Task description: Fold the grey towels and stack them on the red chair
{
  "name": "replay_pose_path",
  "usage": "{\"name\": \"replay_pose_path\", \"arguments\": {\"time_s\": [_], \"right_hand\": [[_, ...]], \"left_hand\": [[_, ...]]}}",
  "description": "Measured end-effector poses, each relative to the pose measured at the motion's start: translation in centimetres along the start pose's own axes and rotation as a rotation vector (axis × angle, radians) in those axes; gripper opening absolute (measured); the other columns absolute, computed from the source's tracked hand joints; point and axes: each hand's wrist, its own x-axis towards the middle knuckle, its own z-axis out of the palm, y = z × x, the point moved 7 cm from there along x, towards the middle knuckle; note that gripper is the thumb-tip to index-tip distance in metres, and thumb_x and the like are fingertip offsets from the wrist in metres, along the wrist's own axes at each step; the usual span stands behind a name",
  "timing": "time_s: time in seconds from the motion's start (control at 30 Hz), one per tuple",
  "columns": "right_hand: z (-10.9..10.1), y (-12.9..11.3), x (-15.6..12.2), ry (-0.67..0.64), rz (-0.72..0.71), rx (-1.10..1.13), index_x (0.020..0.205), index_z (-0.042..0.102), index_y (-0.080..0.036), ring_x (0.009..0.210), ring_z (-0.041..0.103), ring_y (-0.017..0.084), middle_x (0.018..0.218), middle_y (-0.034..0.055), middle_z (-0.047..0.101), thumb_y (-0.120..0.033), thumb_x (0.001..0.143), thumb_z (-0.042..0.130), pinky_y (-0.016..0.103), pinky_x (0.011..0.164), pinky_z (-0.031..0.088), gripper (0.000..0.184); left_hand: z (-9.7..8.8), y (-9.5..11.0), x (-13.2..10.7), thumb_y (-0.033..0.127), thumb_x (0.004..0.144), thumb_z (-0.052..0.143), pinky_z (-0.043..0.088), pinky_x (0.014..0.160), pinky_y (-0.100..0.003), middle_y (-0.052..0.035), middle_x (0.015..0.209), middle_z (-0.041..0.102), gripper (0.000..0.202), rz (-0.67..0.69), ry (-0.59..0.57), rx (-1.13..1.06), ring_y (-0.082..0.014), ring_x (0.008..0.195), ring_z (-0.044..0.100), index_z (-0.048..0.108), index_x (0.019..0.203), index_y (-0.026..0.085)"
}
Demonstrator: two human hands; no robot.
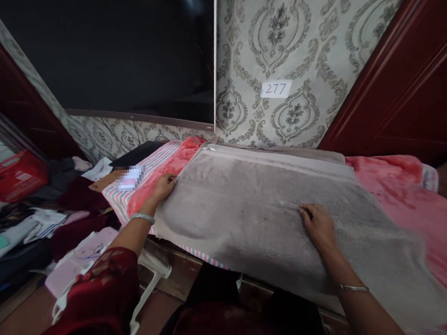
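A large grey plush towel (242, 212) lies spread over the table, with a paler flat band along its far side. My left hand (165, 186) is closed at the towel's left edge, fingertips pinching it there. Further right, on the middle of the towel, my right hand (320, 226) has its fingers curled, and small creases run from the fingertips across the pile. Beneath the towel is a pink plush blanket (397, 186) with a striped underside, showing at both ends. A blurred phone-like object (131, 178) rests on the striped part at the left.
A large dark television (123, 52) stands behind the table. A paper marked 277 (276, 89) is on the patterned wall. Heaped clothes (40, 226) and a red bag (13, 177) lie at the left, near a white stool (150, 269) and a pink box (80, 259).
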Motion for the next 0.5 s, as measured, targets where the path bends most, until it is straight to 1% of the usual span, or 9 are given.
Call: {"name": "replay_pose_path", "arguments": {"time_s": [0.07, 0.13, 0.2, 0.27, 0.33, 0.37, 0.43, 0.5], "right_hand": [[-0.07, -0.02, -0.01, 0.004, 0.000, 0.010, 0.088, 0.072, -0.019, 0.086, 0.061, 0.030, 0.088, 0.0148, 0.070, -0.056, 0.098, 0.037, 0.044, 0.080, 0.045, 0.051], [-0.08, 0.00, 0.00, 0.001, 0.005, 0.028, 0.087, 0.071, -0.020, 0.086, 0.061, 0.030, 0.087, 0.0145, 0.070, -0.055, 0.097, 0.039, 0.044, 0.080, 0.046, 0.049], [-0.03, 0.03, 0.05, -0.006, 0.008, 0.048, 0.087, 0.071, -0.020, 0.085, 0.061, 0.030, 0.087, 0.0140, 0.070, -0.056, 0.096, 0.040, 0.044, 0.081, 0.047, 0.048], [-0.01, 0.07, 0.12, -0.005, 0.010, 0.062, 0.087, 0.071, -0.021, 0.085, 0.062, 0.030, 0.087, 0.0139, 0.070, -0.056, 0.095, 0.041, 0.044, 0.081, 0.047, 0.048], [-0.04, 0.08, 0.19, 0.007, 0.008, 0.062, 0.086, 0.071, -0.021, 0.085, 0.061, 0.030, 0.087, 0.0142, 0.070, -0.058, 0.096, 0.040, 0.044, 0.081, 0.047, 0.049], [-0.05, 0.08, 0.21, 0.013, 0.008, 0.058, 0.085, 0.071, -0.021, 0.085, 0.061, 0.029, 0.086, 0.0143, 0.070, -0.058, 0.096, 0.040, 0.044, 0.080, 0.047, 0.050], [-0.05, 0.05, 0.20, 0.021, 0.005, 0.043, 0.084, 0.071, -0.020, 0.084, 0.060, 0.029, 0.085, 0.0142, 0.070, -0.059, 0.097, 0.038, 0.044, 0.080, 0.046, 0.052], [-0.05, -0.04, 0.13, 0.022, 0.000, 0.028, 0.086, 0.071, -0.020, 0.085, 0.060, 0.029, 0.085, 0.0144, 0.070, -0.058, 0.098, 0.037, 0.044, 0.080, 0.046, 0.052]], "left_hand": [[0.00, -0.11, -0.02, 0.029, 0.079, 0.059, 0.052, 0.077, -0.033, -0.0060, 0.091, 0.070, 0.036, -0.019, -0.022, -0.029, -0.0216, 0.081, 0.065, 0.069, 0.112, 0.018], [-0.05, 0.04, 0.05, 0.030, 0.079, 0.059, 0.052, 0.073, -0.032, -0.0046, 0.087, 0.069, 0.040, -0.019, -0.039, -0.044, -0.0203, 0.076, 0.064, 0.068, 0.116, 0.017], [0.01, 0.44, 0.18, 0.030, 0.077, 0.062, 0.052, 0.076, -0.032, -0.0041, 0.089, 0.070, 0.043, 0.002, -0.063, -0.093, -0.0204, 0.079, 0.064, 0.068, 0.118, 0.017], [0.14, 0.75, 0.36, 0.028, 0.073, 0.065, 0.053, 0.082, -0.034, -0.0041, 0.094, 0.071, 0.042, 0.003, -0.075, -0.182, -0.0214, 0.086, 0.065, 0.071, 0.114, 0.018], [0.28, 0.75, 0.54, 0.026, 0.072, 0.064, 0.053, 0.085, -0.035, -0.0046, 0.097, 0.072, 0.037, -0.031, -0.058, -0.266, -0.0216, 0.087, 0.064, 0.072, 0.107, 0.018], [0.34, 0.64, 0.62, 0.026, 0.073, 0.061, 0.053, 0.084, -0.036, -0.0049, 0.096, 0.072, 0.035, -0.054, -0.039, -0.291, -0.0214, 0.086, 0.064, 0.072, 0.105, 0.017], [0.50, 0.45, 0.71, 0.026, 0.076, 0.056, 0.054, 0.080, -0.036, -0.0052, 0.093, 0.071, 0.034, -0.085, 0.000, -0.312, -0.0207, 0.081, 0.064, 0.072, 0.105, 0.016], [0.66, 0.32, 0.72, 0.026, 0.078, 0.053, 0.054, 0.079, -0.036, -0.0051, 0.092, 0.071, 0.034, -0.091, 0.028, -0.314, -0.0208, 0.081, 0.064, 0.071, 0.106, 0.017]]}}
